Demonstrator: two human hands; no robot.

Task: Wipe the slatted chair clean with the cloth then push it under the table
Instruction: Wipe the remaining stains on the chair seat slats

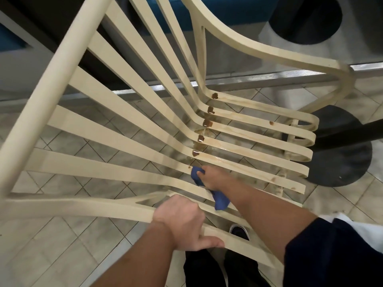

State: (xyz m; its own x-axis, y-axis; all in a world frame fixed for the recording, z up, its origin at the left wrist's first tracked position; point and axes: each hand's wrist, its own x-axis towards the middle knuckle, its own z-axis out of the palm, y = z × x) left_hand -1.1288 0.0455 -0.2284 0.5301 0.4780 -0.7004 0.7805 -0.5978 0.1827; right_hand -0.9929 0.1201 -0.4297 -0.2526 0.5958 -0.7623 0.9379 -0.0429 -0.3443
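Wiping barely begun: right hand (211, 177) grips cloth (221, 201) on chair (124, 137); left hand (180, 223) clasps its frame; brown spills (207, 123) beyond cloth uncleaned.

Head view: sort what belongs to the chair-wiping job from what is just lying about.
Job:
cream slatted wooden chair
crumpled blue cloth, gripped by the right hand
brown spills on the seat slats
left hand holding the chair's frame
black round table base

Just there:
grey tiled floor
metal floor strip
dark shoe with white toe

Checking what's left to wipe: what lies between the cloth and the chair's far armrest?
Head view: a row of brown spills on the slats.
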